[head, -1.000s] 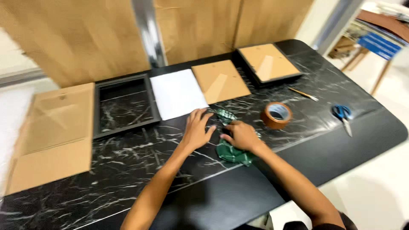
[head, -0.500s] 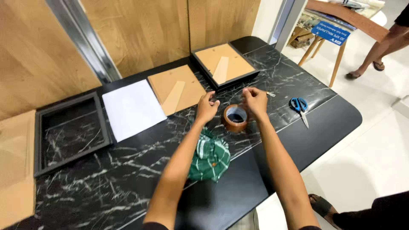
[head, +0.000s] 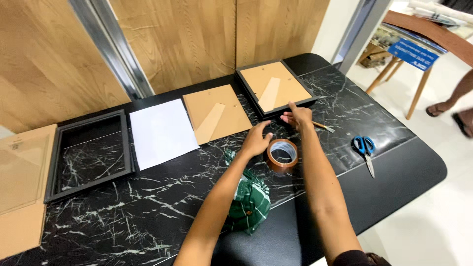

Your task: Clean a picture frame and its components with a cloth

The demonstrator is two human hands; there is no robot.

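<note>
Black marble table is seen; on it a framed backing board, just touched by the right hand, fingers spread, nothing held. Tape roll lies beside the left hand, loosely open, empty.

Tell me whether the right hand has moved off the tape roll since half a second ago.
Yes: right hand left the tape roll, reaching toward the backed frame.
</note>
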